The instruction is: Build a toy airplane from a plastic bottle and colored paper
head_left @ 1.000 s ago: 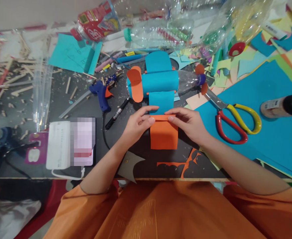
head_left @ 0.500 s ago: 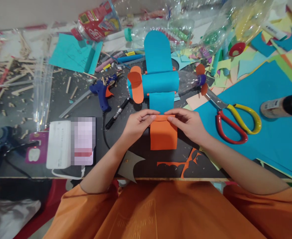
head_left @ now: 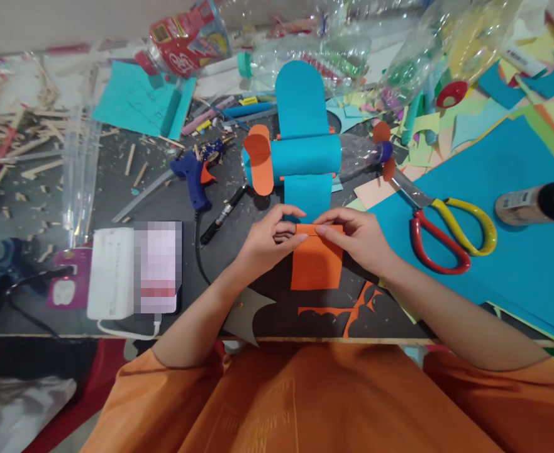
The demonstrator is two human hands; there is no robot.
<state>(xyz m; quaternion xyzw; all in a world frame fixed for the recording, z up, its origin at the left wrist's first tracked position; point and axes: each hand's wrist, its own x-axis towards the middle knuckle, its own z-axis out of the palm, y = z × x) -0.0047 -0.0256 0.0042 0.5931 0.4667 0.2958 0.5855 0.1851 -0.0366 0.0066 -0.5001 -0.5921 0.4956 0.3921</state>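
Observation:
A piece of orange paper point(head_left: 317, 264) with a narrow folded strip along its top edge is between my hands. My right hand point(head_left: 359, 238) pinches that strip between thumb and fingers. On the upper left corner, my left hand point(head_left: 274, 236) has its thumb on the paper, with the index finger lifted off and the other fingers curled behind. Just beyond lies a model plane made from a plastic bottle point(head_left: 359, 154) wrapped in blue paper point(head_left: 305, 156). It has blue paper wings point(head_left: 301, 100), an orange tail piece point(head_left: 260, 163) and an orange propeller point(head_left: 388, 168) at the purple cap.
Scissors point(head_left: 446, 236) with red and yellow handles lie on blue sheets point(head_left: 503, 277) at right, near a black-capped bottle point(head_left: 536, 201). A blue glue gun point(head_left: 196, 176), marker point(head_left: 222, 215) and phone point(head_left: 158, 267) are at left. Orange scraps point(head_left: 352, 311) lie near the front edge.
The orange paper has shifted slightly right and toward me, tilting a little. My left index finger has come up off its top edge, while my right hand keeps its pinch.

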